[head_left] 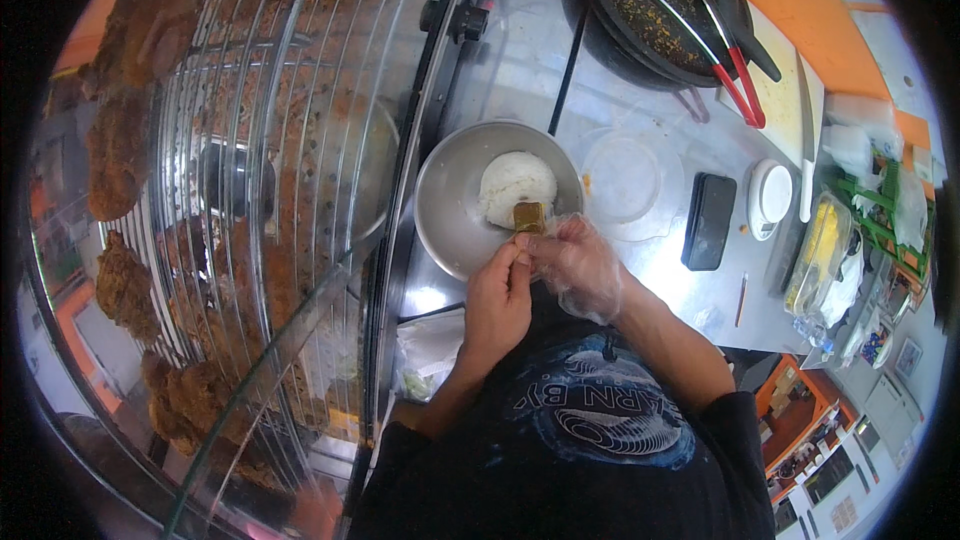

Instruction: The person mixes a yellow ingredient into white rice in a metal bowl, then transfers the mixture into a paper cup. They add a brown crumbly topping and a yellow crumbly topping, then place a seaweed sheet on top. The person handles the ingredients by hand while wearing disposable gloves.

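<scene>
- Watching through the head view, I have the bare left hand (500, 290) and gloved right hand (580, 255) both pinching the gold packet (528, 217) at its near end; each grip looks pressed tight.
- It sits above the rice (518, 180) in the steel bowl (440, 205), near the worktop's (690, 305) near-left corner.
- Sudden tearing could drop scraps into the rice.
- Loose glove (597, 290) film could make the right grip slip.

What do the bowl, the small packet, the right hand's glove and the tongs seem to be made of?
Bowl: likely stainless steel; grey, satin sheen.
Packet: perhaps foil or plastic film; glossy gold-brown surface.
Glove: probably thin plastic; see-through, wrinkled.
Tongs: apparently metal, with a bright shine; their red grips could be plastic or silicone.
</scene>
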`<state>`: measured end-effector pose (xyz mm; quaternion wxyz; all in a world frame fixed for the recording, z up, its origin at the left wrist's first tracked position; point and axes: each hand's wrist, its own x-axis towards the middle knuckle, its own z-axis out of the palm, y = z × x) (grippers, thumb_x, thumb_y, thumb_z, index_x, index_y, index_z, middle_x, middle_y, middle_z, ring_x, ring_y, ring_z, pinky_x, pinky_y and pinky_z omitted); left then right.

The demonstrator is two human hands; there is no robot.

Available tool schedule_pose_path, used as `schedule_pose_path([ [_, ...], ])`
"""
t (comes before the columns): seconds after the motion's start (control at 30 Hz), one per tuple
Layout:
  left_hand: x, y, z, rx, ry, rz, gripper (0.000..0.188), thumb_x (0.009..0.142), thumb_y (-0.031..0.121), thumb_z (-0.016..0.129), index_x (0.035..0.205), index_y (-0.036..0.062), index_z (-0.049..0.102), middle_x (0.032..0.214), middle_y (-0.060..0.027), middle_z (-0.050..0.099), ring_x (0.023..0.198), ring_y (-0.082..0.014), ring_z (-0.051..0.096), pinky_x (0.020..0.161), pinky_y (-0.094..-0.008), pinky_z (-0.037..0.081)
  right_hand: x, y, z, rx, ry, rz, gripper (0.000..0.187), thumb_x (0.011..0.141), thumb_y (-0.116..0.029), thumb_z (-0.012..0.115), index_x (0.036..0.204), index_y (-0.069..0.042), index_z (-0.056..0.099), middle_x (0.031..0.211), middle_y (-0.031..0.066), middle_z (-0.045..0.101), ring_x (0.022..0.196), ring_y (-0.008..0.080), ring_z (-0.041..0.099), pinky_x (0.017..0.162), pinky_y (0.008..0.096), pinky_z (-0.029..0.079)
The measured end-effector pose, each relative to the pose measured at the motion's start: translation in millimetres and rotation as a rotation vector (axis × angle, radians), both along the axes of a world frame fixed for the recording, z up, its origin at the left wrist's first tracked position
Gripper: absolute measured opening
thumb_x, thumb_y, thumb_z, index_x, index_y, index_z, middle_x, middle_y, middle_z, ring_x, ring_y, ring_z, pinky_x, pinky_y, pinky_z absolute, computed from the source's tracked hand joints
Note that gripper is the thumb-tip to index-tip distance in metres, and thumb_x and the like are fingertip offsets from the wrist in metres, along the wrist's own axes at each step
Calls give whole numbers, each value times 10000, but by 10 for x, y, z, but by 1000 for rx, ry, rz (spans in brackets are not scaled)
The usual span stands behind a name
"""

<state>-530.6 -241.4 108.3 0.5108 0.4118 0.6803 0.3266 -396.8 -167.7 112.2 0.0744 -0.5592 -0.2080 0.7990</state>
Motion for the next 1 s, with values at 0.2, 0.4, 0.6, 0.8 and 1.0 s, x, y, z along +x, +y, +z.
schedule_pose_path([
  [0.2, 15, 37, 63, 86, 245, -134, 113, 978, 87, 512, 951, -8, 566, 832, -226, 619, 762, -453, 615, 657, -487, 475, -124, -75, -156, 92, -74, -208, 218, 960, -209, 638, 873, -18, 699, 746, 35, 637, 648, 110, 558, 567, 269, 425],
  [0.4, 58, 37, 123, 129, 393, -205, 94, 966, 58, 511, 905, -3, 547, 849, -225, 602, 765, -463, 608, 652, -494, 470, -161, -29, -276, 166, -191, -157, 296, 941, -256, 662, 895, 33, 711, 775, 79, 666, 698, 143, 602, 619, 307, 486],
  [0.6, 28, 18, 117, 127, 350, -123, 95, 958, 47, 518, 983, -14, 587, 881, -245, 637, 794, -464, 628, 662, -493, 481, -134, 33, 0, 132, -105, -109, 186, 947, -194, 678, 897, -17, 697, 709, 28, 628, 611, 105, 554, 548, 257, 426],
  [0.8, 38, -5, 98, 138, 288, -75, 91, 952, 55, 530, 988, -10, 582, 867, -239, 633, 782, -461, 630, 664, -500, 490, -75, -32, -19, 147, -65, -64, 154, 935, -171, 704, 915, -19, 709, 753, 36, 667, 598, 91, 556, 517, 238, 414],
  [1.0, 38, -32, 125, 197, 454, -181, 76, 947, 82, 542, 964, 14, 569, 911, -186, 628, 753, -439, 630, 643, -500, 496, -177, -83, -214, 243, -149, -113, 244, 932, -214, 697, 838, 8, 732, 738, 39, 674, 631, 90, 587, 556, 269, 459],
])
